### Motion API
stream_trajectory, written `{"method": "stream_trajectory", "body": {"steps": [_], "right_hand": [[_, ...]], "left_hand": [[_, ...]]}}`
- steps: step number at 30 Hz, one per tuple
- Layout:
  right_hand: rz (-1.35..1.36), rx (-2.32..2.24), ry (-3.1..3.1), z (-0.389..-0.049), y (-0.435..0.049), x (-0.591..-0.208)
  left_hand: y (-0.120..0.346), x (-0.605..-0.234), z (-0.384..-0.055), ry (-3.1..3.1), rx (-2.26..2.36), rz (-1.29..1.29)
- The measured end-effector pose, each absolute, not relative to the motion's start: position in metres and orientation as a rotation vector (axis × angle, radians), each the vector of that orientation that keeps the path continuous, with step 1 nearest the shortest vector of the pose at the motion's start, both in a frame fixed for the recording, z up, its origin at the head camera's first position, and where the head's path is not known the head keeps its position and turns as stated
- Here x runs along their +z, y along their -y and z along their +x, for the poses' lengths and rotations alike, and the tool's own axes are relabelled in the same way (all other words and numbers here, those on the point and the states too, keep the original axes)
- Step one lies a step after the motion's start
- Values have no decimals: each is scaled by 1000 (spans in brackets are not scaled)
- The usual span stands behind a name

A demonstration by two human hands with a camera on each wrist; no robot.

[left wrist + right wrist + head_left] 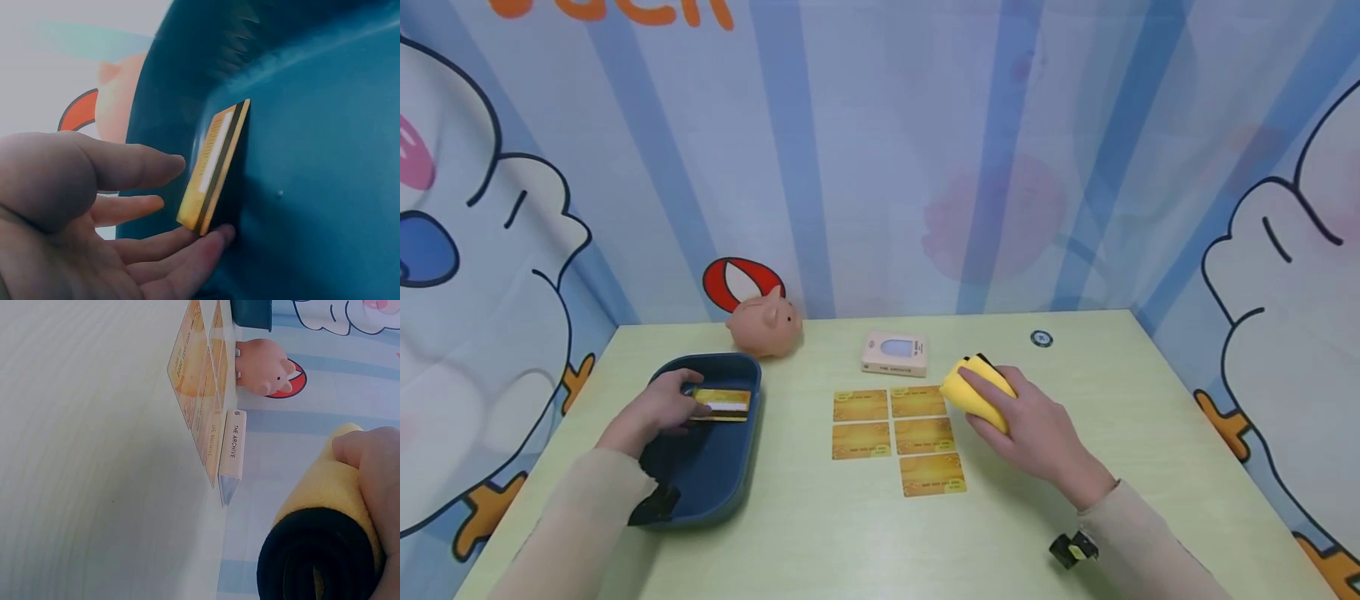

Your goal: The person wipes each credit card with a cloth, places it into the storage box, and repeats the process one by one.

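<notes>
My left hand reaches into a dark blue basin on the left of the table. Beside its fingers lies a gold card, back side up, with a dark stripe and a white strip. In the left wrist view the thumb and index finger are apart from the card, and other fingertips are right at its lower edge. My right hand grips a rolled yellow cloth with black edging, held over the right side of the table. The black rolled end faces the right wrist camera.
Several gold cards lie in two columns mid-table. Behind them is a pale pink box. A pink piggy bank stands behind the basin. At the back right lies a dark round chip. A cartoon-printed curtain encloses the table.
</notes>
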State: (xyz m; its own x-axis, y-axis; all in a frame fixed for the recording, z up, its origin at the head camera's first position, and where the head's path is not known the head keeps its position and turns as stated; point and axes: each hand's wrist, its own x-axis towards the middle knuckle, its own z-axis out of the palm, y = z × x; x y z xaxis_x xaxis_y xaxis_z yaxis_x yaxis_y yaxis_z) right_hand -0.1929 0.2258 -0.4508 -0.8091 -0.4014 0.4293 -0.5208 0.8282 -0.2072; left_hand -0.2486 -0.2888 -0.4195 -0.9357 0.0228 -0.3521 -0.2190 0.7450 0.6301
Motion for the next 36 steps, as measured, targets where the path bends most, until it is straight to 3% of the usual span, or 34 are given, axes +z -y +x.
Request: {"method": "stream_trajectory", "body": {"steps": [13, 18, 36], "right_hand": [[696, 457, 2634, -192, -225, -448], [684, 460, 2638, -192, -225, -449], [683, 450, 2640, -193, -224, -448]], "left_hand": [[294, -416, -248, -2569, 991, -209], [285, -412, -241, -2651, 1028, -115], [183, -379, -184, -2901, 1404, 401]]}}
